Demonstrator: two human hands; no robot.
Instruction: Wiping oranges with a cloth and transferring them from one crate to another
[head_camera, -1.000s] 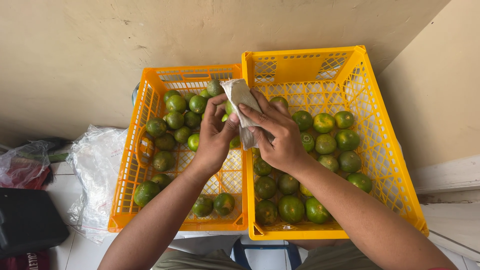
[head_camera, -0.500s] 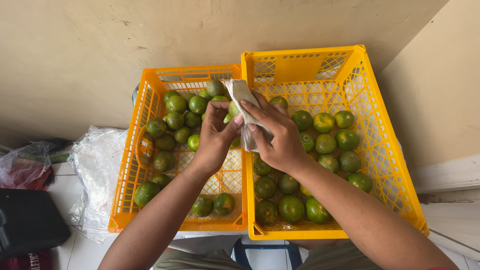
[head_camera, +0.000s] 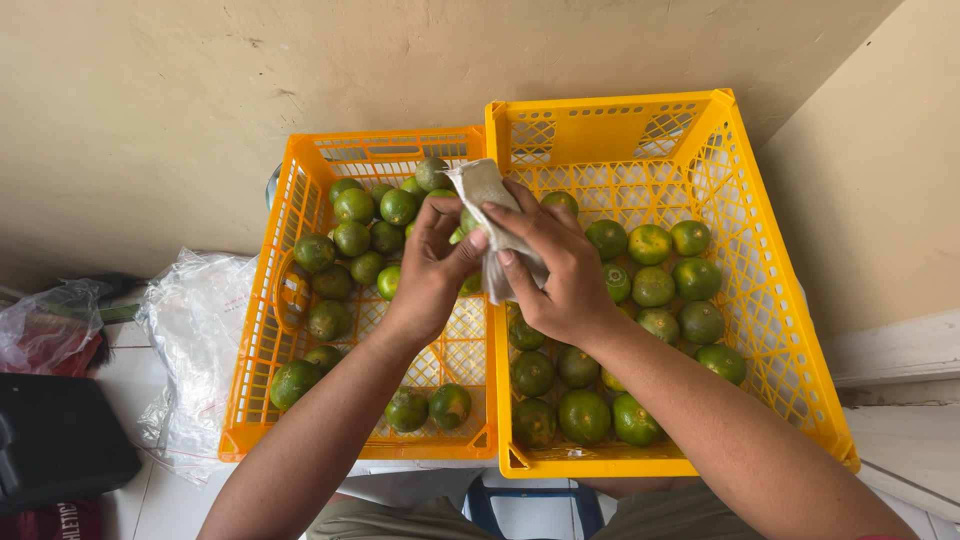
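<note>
Left hand (head_camera: 432, 262), at the centre of the frame, is curled around a green fruit (head_camera: 466, 222), fingers closed on it from the left, with only a sliver of the fruit showing between the two hands. Right hand (head_camera: 555, 272), just beside it and touching it, presses a pale cloth (head_camera: 484, 192) against the fruit; its fingers are bent over the cloth, and the thumb pins it from below. The cloth's free end sticks up above both hands, and another fold hangs down under the right palm. Both hands hover over the seam where two crates meet.

Left crate (head_camera: 262, 350), orange with lattice walls, holds a loose scatter of green fruit, most of it towards the top of the frame and a few near the bottom edge. Right crate (head_camera: 790, 330), yellow and slightly taller, touches the left crate along its side and holds more green fruit, some tinged yellow, heaped towards its lower half. Both crates stand against a beige wall (head_camera: 150, 110).

At the left of the frame lies a crumpled clear plastic bag (head_camera: 195, 340) on the tiled floor, with a black case (head_camera: 55, 445) at the lower left corner.
</note>
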